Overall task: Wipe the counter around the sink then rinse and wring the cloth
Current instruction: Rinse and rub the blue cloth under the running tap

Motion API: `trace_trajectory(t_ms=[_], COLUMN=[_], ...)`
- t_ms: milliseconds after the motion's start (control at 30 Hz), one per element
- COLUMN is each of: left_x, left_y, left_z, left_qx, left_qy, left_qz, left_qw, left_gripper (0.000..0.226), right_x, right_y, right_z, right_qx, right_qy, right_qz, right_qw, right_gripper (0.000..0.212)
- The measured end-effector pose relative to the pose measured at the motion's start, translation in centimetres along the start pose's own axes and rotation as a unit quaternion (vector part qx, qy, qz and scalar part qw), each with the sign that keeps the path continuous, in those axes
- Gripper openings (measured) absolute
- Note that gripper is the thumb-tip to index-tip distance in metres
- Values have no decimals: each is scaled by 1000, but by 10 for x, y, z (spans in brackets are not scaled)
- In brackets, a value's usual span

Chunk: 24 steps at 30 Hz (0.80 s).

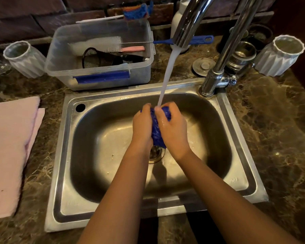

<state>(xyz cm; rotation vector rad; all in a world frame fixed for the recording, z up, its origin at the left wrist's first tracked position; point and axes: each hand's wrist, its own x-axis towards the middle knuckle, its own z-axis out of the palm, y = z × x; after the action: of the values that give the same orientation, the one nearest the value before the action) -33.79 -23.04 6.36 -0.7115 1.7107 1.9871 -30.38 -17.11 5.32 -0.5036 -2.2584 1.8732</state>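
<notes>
Rinsing is under way: the left hand [142, 124] and right hand [173, 125], fingers curled, both grip the blue cloth [157, 132] bunched between them, above the drain at the centre of the sink [63, 155]. The faucet [188, 27] stream [167, 74] strikes the cloth's top end. Risk: water deflected off the knuckles may splash onto the counter [280, 120] at 3 o'clock, rewetting it. Cloth long axis runs 12 to 6 o'clock, tail pointing toward the drain.
</notes>
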Motion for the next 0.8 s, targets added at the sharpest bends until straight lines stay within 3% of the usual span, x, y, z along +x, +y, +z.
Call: trace_trajectory(t_ms=[100, 200, 267, 400, 500, 667, 800], left_x=[2, 2, -1, -8, -9, -13, -19], left_y=[2, 0, -3, -3, -8, -16, -19], left_z=[-12, -30, -39, -36, -32, -34, -34], left_qx=[-58, -28, 65, 110, 137, 12, -157], left_qy=[2, -119, -173, -135, -85, -75, -104], left_qz=[-35, -12, 10, 51, 101, 17, -43], left_qw=[998, 992, 983, 983, 982, 997, 981], left_gripper=[28, 24, 29, 18, 14, 17, 20], right_x=[-4, 4, 10, 17, 16, 20, 33], right_y=[16, 26, 28, 26, 26, 31, 25], right_z=[-8, -23, -31, -30, -29, -45, -72], right_qx=[75, 130, 90, -9, 10, 11, 1], right_qy=[-75, -124, -73, 44, 18, -100, -135], right_qz=[64, 132, 108, 102, 120, 144, 176], right_qw=[992, 975, 987, 994, 993, 984, 975], right_gripper=[40, 39, 30, 23, 23, 34, 30])
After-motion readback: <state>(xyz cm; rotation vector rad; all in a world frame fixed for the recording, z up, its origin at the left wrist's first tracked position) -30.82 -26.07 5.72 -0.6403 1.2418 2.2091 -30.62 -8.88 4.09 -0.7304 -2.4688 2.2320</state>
